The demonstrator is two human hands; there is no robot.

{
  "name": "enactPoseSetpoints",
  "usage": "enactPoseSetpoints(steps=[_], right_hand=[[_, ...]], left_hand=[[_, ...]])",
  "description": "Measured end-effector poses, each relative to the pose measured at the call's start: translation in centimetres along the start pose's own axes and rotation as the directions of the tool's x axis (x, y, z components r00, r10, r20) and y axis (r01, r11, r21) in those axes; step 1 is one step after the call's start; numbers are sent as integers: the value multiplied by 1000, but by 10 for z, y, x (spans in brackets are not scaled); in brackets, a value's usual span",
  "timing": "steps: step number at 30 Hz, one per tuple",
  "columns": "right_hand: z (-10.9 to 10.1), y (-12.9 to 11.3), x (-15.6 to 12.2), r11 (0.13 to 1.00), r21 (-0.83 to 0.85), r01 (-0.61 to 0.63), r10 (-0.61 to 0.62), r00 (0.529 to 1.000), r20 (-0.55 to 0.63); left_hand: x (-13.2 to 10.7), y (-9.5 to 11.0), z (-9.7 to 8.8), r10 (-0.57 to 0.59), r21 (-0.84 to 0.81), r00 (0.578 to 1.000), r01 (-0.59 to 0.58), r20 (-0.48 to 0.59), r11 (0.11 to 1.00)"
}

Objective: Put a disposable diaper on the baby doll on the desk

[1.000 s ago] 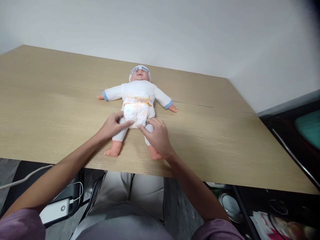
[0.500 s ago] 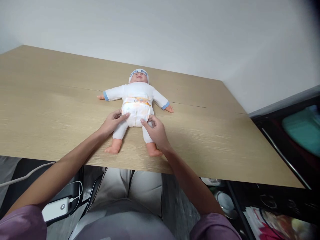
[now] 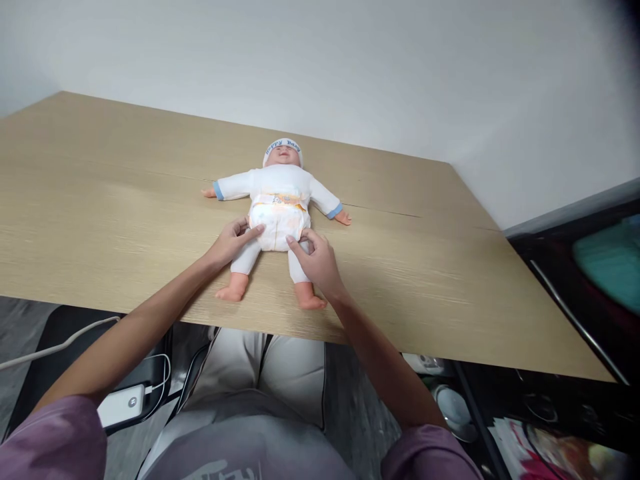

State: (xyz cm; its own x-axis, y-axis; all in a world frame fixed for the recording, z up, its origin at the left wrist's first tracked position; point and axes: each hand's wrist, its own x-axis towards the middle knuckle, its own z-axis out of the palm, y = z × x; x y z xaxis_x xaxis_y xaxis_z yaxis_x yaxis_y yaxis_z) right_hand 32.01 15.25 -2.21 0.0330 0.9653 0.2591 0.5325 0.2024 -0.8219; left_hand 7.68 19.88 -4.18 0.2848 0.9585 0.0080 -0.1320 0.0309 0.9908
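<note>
A baby doll (image 3: 285,179) in a white suit with blue cuffs and a lettered cap lies on its back, arms spread, feet toward me. Around its hips sits a white diaper (image 3: 276,230) with an orange patterned waistband. My left hand (image 3: 235,241) pinches the diaper's edge at the leg opening on the left, thumb on top. On the other side, my right hand (image 3: 315,257) grips the opposite leg edge between thumb and fingers. Fingertips of both hands are partly hidden under the diaper's edges.
The doll rests on a wooden table (image 3: 130,220) against a white wall. At lower left, a white power bank (image 3: 120,405) with a cable lies on a black chair (image 3: 45,373). Dark shelves (image 3: 480,400) with assorted items stand at lower right.
The whole view has shifted slightly, so the doll and hands appear a little farther right. Both hands keep their hold on the diaper's leg edges, with hardly any other movement.
</note>
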Motion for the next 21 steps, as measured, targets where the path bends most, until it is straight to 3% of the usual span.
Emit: enactPoseSetpoints(steps=[5,12,18,21], right_hand=[[1,5,-8,997,-81,14,-16,999,-30],[-4,13,-8,972,-194,136,-151,986,-68],[-33,21,-11,993,31,113,-116,990,86],[-47,35,1,996,57,69,-71,997,35]], left_hand=[[0,0,-6,6,48,1000,-8,25,999],[-10,18,-12,-6,125,999,2,32,992],[-27,34,-19,51,375,997,-66,50,924],[-16,38,-32,99,498,995,-89,6,862]])
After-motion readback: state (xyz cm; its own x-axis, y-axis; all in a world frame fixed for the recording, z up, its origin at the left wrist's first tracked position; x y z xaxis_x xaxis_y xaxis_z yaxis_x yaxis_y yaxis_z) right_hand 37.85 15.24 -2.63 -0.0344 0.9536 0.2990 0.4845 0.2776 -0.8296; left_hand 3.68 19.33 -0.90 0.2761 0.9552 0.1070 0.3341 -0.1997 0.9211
